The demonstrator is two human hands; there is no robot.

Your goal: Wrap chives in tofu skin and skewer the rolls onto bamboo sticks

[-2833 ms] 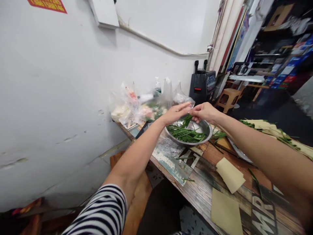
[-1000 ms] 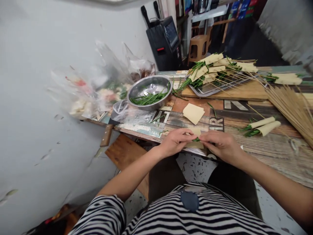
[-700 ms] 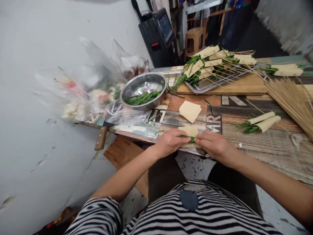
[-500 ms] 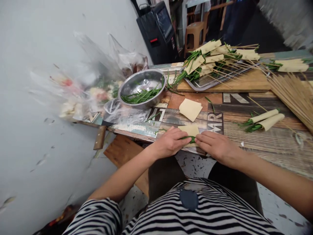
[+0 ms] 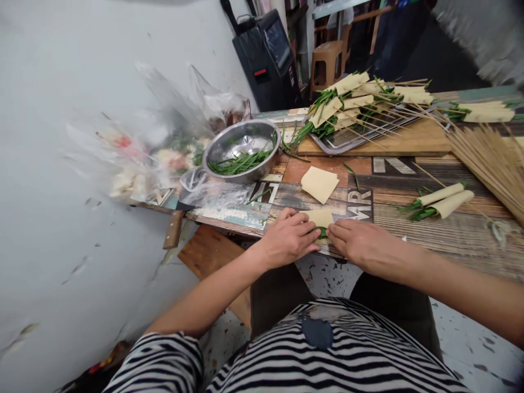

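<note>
At the near table edge, a pale yellow tofu sheet [image 5: 320, 217] lies under a small bundle of green chives [image 5: 321, 233]. My left hand [image 5: 290, 238] has its fingers closed over the left end of the bundle, hiding that end. From the other side, my right hand [image 5: 362, 243] presses its fingertips together on the right end. Just beyond sits a short stack of square tofu sheets [image 5: 319, 184]. Two rolled sheets [image 5: 446, 200] with chives poking out lie to the right, on skewers.
A steel bowl [image 5: 272, 158] of chives stands back left, beside plastic bags [image 5: 164, 147]. Skewered rolls [image 5: 347, 103] fill a metal tray [image 5: 339, 146] on a wooden board [image 5: 426, 143]. Loose bamboo skewers [image 5: 487, 164] lie right. A knife handle [image 5: 173, 229] overhangs the left edge.
My left hand has shifted slightly, its fingers a little more bent over the chives. The right hand keeps nearly the same place. The view has moved slightly.
</note>
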